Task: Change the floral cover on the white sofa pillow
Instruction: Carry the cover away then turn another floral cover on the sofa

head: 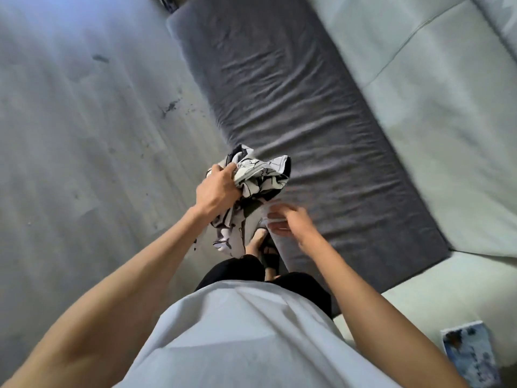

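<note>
Left hand (216, 189) clenched, right hand (288, 224) blurred.

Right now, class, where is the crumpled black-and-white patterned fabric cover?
In the head view, the crumpled black-and-white patterned fabric cover is bunched in the left hand, near centre frame, over the near edge of the dark grey sofa seat cushion, with the right hand just beside it.

I look down at my two hands. My left hand (216, 189) grips a bunched black-and-white cover (261, 175), and part of it hangs down. My right hand (291, 222) is blurry, with its fingers curled near the hanging cloth; I can't tell if it holds any. A dark gray cushion (307, 107) lies on the pale sofa (447, 121). The gray floor (84, 121) has dark spots.
</note>
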